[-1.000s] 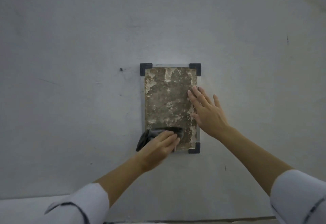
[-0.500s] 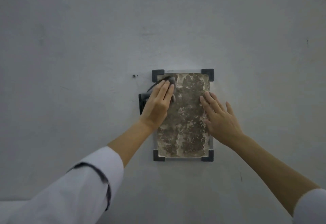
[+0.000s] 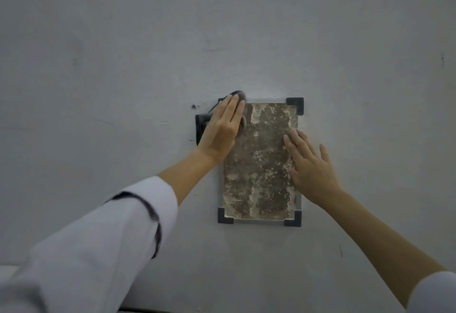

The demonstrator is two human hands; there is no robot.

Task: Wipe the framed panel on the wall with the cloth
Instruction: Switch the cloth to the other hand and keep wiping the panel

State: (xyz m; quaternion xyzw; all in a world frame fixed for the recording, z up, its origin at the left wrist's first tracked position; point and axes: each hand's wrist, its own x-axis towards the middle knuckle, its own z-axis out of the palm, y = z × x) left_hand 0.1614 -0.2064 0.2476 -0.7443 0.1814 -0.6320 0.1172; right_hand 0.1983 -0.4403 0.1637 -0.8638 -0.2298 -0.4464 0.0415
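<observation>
The framed panel (image 3: 259, 164) hangs on the wall, a mottled brown and pale slab with dark corner brackets. My left hand (image 3: 222, 127) lies flat over the panel's top left corner and presses a dark cloth (image 3: 201, 126) against it. Parts of the cloth stick out to the left of the hand and above the fingertips. My right hand (image 3: 308, 167) rests flat, fingers spread, on the panel's right edge at mid height. The top left bracket is hidden by hand and cloth.
A pale grey wall (image 3: 246, 29) fills the view. A small dark screw or hole (image 3: 193, 106) sits just left of the panel's top. A dark strip (image 3: 148, 310) runs along the wall's foot at the bottom edge.
My left hand with the cloth has gone from the panel's bottom left up to its top left corner, reaching slightly past the frame. My right hand has stayed on the right edge.
</observation>
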